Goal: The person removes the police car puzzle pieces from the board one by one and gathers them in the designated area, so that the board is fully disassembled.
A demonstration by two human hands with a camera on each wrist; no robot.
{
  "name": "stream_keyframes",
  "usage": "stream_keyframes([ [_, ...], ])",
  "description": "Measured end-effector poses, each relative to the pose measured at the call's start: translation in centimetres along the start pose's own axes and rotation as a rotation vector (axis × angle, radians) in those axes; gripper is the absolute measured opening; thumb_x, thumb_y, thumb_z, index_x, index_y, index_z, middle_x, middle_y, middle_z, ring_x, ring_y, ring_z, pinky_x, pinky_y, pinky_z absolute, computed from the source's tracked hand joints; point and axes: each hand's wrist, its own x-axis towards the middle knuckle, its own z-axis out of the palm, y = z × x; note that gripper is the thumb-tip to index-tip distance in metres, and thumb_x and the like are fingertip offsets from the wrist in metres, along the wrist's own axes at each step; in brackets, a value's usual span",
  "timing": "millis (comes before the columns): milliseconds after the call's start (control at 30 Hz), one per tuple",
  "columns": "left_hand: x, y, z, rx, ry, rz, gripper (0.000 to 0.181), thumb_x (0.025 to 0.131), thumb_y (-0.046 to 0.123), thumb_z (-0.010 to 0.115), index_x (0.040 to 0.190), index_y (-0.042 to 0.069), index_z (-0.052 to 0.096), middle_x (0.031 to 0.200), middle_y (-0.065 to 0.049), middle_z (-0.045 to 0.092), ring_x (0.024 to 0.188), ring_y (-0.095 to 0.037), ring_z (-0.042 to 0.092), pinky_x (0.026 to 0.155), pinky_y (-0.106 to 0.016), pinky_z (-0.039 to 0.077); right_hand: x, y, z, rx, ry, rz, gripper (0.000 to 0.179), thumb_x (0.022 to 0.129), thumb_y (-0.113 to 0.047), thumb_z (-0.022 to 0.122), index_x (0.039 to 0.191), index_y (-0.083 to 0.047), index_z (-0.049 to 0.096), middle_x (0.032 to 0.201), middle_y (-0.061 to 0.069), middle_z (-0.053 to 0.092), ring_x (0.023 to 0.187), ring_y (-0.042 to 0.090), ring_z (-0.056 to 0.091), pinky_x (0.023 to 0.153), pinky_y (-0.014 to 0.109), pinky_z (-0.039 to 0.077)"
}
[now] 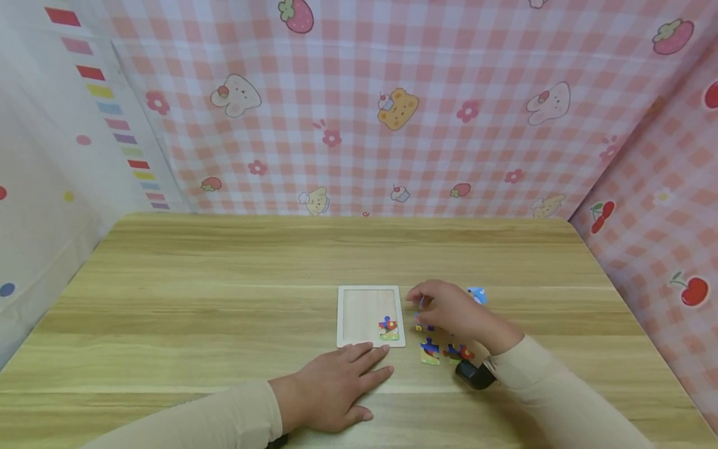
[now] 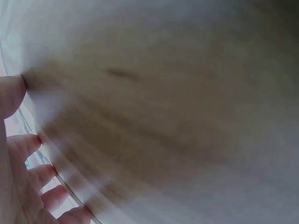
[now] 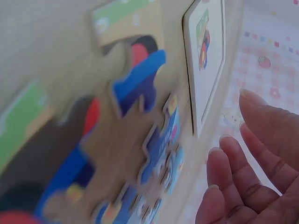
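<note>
A square wooden puzzle tray (image 1: pixel 339 318) with a pale raised border lies on the table. One colourful puzzle piece (image 1: pixel 389 329) sits in its front right corner. My left hand (image 1: pixel 336 386) lies palm down, fingers spread, with fingertips at the tray's near edge. To the right of the tray my right hand (image 1: pixel 457 312) hovers over loose puzzle pieces, partly hiding them. In the right wrist view its fingers bend loosely, with nothing between thumb and fingertips. Loose pieces near it include a yellow-and-blue puzzle piece (image 1: pixel 430 353) and a red-and-dark puzzle piece (image 1: pixel 459 353).
A light blue puzzle piece (image 1: pixel 477 295) lies beyond the right hand. The wood-grain table (image 1: pixel 224 262) meets a pink checked curtain (image 1: pixel 359 156) at the back. A black wrist device (image 1: pixel 474 374) is on the right wrist, just in front of the pieces.
</note>
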Motion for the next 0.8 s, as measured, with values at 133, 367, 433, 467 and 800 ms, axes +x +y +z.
stream_keyframes([
  [133, 0.0, 0.0, 0.0, -0.006, -0.008, -0.001, 0.062, 0.097, 0.053, 0.042, 0.148, 0.018, 0.04, 0.154, -0.007, 0.035, 0.137, -0.025, 0.038, 0.108, -0.035, 0.037, 0.9, -0.5, 0.7, -0.009, -0.03, 0.005, 0.026, 0.084, -0.005, 0.072, 0.11, -0.004, 0.067, 0.1, 0.004, 0.064, 0.092, 0.019, 0.057, 0.083, 0.038, 0.05],
  [367, 0.0, 0.0, -0.1, 0.009, 0.006, 0.011, 0.061, 0.097, 0.053, 0.042, 0.147, 0.018, 0.041, 0.153, -0.008, 0.036, 0.137, -0.025, 0.038, 0.108, -0.034, 0.037, 1.8, -1.2, 1.9, 0.04, -0.06, 0.061, 0.026, 0.084, -0.008, 0.073, 0.109, -0.005, 0.068, 0.091, 0.002, 0.061, 0.082, 0.016, 0.052, 0.076, 0.032, 0.048],
  [433, -0.1, 0.0, -0.1, 0.017, 0.015, 0.015, 0.061, 0.097, 0.053, 0.042, 0.147, 0.017, 0.042, 0.153, -0.008, 0.036, 0.136, -0.025, 0.038, 0.107, -0.034, 0.038, 2.0, -1.2, 2.1, 0.035, -0.062, 0.055, 0.025, 0.084, -0.009, 0.074, 0.108, -0.005, 0.068, 0.09, 0.001, 0.06, 0.081, 0.015, 0.051, 0.075, 0.031, 0.047],
  [467, -0.1, 0.0, -0.1, 0.02, 0.02, 0.016, 0.061, 0.097, 0.053, 0.043, 0.147, 0.017, 0.042, 0.152, -0.008, 0.037, 0.136, -0.025, 0.039, 0.107, -0.034, 0.038, 2.1, -1.3, 2.3, 0.027, -0.061, 0.049, 0.025, 0.083, -0.01, 0.074, 0.107, -0.005, 0.068, 0.09, 0.001, 0.06, 0.081, 0.015, 0.051, 0.075, 0.031, 0.047],
  [800, -0.1, 0.0, 0.0, 0.036, 0.03, 0.017, 0.061, 0.096, 0.053, 0.044, 0.146, 0.018, 0.043, 0.152, -0.008, 0.038, 0.135, -0.025, 0.039, 0.106, -0.033, 0.039, 2.4, -1.7, 2.9, -0.058, -0.087, 0.02, 0.019, 0.081, -0.008, 0.076, 0.099, -0.003, 0.071, 0.09, 0.0, 0.06, 0.079, 0.013, 0.052, 0.075, 0.031, 0.047],
])
